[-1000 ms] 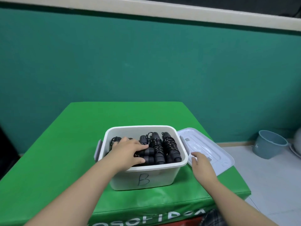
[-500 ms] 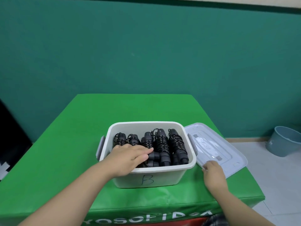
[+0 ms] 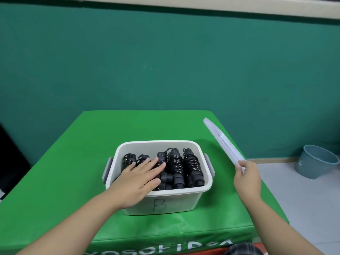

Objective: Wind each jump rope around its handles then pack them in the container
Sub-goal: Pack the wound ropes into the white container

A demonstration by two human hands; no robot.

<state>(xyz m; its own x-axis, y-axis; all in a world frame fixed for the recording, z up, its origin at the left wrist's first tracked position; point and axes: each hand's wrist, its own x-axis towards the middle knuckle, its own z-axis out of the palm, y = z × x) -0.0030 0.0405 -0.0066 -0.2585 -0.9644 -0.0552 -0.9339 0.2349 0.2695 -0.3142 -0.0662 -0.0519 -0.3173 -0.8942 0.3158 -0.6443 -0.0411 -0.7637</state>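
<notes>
The ropes (image 3: 176, 168) are lying wound inside the box (image 3: 158, 197), long axes running front to back. The left hand (image 3: 141, 177) is pressing flat on them, fingers straight. The right hand (image 3: 247, 178) is pinching the lid (image 3: 223, 142), tilted edge-up, right of the box and nearer to it.

Two bare forearms enter from lower frame edge, no sleeves visible up to frame border. Left hand (image 3: 139, 176) and right hand (image 3: 247, 178) bare: no gloves, rings, watch or wristbands seen. Short, unpainted nails on left fingers (image 3: 156, 161). Dark plaid garment (image 3: 242, 249) at bottom edge, between arms, only small patch showing.
</notes>
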